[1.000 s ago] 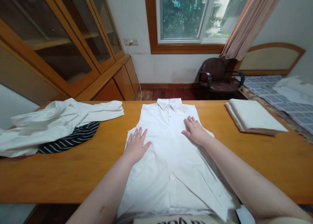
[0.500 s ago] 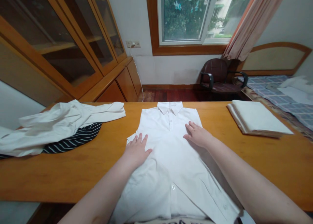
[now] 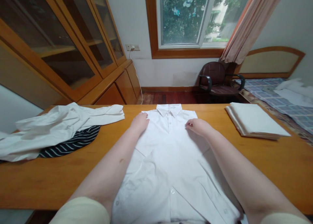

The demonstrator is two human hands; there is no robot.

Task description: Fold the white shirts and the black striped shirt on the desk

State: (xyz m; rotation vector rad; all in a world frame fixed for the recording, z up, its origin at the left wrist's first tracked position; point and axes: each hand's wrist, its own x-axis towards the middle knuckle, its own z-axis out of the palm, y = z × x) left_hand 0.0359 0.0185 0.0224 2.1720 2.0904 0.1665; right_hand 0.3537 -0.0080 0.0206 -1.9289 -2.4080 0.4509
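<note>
A white button-up shirt (image 3: 168, 159) lies front-up on the wooden table (image 3: 269, 155), collar at the far edge and sleeves folded in. My left hand (image 3: 140, 121) rests on the shirt's left shoulder with its fingers curled over the fabric at the edge. On the right shoulder, my right hand (image 3: 197, 126) has its fingers bent and pinched onto the cloth. Both forearms stretch over the shirt body.
A heap of white cloth (image 3: 56, 126) over a dark striped garment (image 3: 73, 141) lies at the table's left. A folded white stack (image 3: 254, 119) sits at the right. Beyond the table are a dark armchair (image 3: 217, 77), glass-door cabinets (image 3: 68, 45), a window and a bed (image 3: 286, 100).
Both hands have slid from the shirt's chest up to its shoulders near the collar. Their fingers went from flat and spread to curled on the fabric.
</note>
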